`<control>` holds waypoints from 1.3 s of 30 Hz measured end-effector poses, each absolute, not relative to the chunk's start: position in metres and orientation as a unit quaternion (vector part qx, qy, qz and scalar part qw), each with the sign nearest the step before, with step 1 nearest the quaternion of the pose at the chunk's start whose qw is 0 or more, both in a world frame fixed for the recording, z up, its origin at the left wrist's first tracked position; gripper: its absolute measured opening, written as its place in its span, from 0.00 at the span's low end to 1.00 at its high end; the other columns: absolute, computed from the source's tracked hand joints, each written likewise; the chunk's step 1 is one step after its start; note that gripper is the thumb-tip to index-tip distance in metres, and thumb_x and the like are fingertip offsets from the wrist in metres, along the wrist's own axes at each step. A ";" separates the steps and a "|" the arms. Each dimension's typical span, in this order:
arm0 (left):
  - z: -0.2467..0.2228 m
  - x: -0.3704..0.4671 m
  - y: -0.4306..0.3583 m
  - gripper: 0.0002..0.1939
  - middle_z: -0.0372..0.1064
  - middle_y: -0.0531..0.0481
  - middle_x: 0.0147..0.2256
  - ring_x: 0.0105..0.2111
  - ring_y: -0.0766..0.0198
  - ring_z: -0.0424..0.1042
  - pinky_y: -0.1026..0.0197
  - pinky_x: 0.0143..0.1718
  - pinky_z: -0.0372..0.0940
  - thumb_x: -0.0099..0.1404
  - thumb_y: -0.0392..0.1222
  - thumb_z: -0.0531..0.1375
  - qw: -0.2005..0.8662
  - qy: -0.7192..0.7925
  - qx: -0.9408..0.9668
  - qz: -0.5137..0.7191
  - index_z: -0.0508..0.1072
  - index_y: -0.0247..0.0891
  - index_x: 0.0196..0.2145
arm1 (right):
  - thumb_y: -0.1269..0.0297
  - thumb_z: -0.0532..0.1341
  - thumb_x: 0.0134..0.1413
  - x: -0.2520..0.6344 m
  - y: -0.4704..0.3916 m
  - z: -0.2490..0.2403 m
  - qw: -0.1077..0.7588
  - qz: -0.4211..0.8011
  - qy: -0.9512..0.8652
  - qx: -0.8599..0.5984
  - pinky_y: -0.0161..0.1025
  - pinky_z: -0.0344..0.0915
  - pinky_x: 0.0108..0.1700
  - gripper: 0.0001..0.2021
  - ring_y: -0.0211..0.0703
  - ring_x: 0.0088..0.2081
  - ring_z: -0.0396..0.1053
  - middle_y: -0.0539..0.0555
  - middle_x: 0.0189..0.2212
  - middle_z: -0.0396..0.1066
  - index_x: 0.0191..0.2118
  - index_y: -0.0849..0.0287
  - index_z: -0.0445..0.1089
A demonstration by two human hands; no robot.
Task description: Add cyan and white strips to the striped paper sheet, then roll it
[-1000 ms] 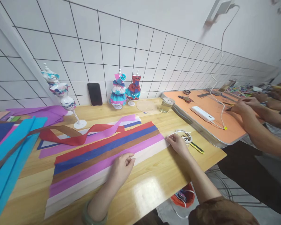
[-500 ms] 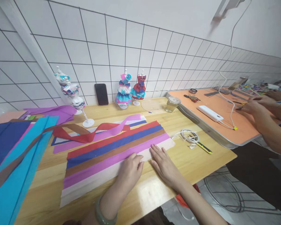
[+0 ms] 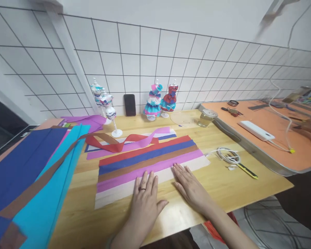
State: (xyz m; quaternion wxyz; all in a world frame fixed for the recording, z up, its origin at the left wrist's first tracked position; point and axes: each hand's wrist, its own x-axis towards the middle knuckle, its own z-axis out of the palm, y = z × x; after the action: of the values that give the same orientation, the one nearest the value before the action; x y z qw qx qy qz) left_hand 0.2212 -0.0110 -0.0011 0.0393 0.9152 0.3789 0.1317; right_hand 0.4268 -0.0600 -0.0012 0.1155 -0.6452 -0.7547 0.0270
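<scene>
Left fingers [image 3: 150, 181] uncurled, now spread flat; right fingers [image 3: 181, 172] extended; both touch white strip [image 3: 166, 175].

Strips [image 3: 150, 162] — red, blue, brown, purple, whitish — black-gridded white wall [image 3: 150, 65], orange tabletop [image 3: 266, 117]

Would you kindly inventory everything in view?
Wide strips: five, red, blue, brown, purple, white, centre
Loose strips: several, mixed, behind and left
Large sheets: several, mainly blue and cyan, left
Dressed mannequins: two, multicoloured, back
Phone: one, black, back
Patterned figures: count unclear, mostly white, beside phone
Lidded cup: one, clear, back right
Cable coil: one, white, right
Cutter: one, yellow and black, by coil
Device: one, white, on orange table
Wooden table: one, pale, foreground
Co-worker's hand: one, blurred, right edge
Left hand: one, bare, on strips
Right hand: one, bare, on strips
</scene>
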 end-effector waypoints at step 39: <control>-0.021 0.088 -0.020 0.34 0.54 0.37 0.56 0.56 0.47 0.53 0.41 0.54 0.47 0.60 0.55 0.45 -0.090 0.548 0.822 0.122 0.59 0.24 0.55 | 0.55 0.44 0.60 0.406 -0.061 -0.001 0.089 0.024 -0.734 -0.672 0.55 0.44 0.60 0.26 0.46 0.62 0.40 0.57 0.61 0.45 0.63 0.56 0.43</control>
State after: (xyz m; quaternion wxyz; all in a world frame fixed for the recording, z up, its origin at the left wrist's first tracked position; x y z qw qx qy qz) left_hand 0.0881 -0.0204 -0.0209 -0.0904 0.8223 0.5485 0.1215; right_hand 0.4063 -0.0607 -0.0011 0.0893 -0.6724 -0.7344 0.0241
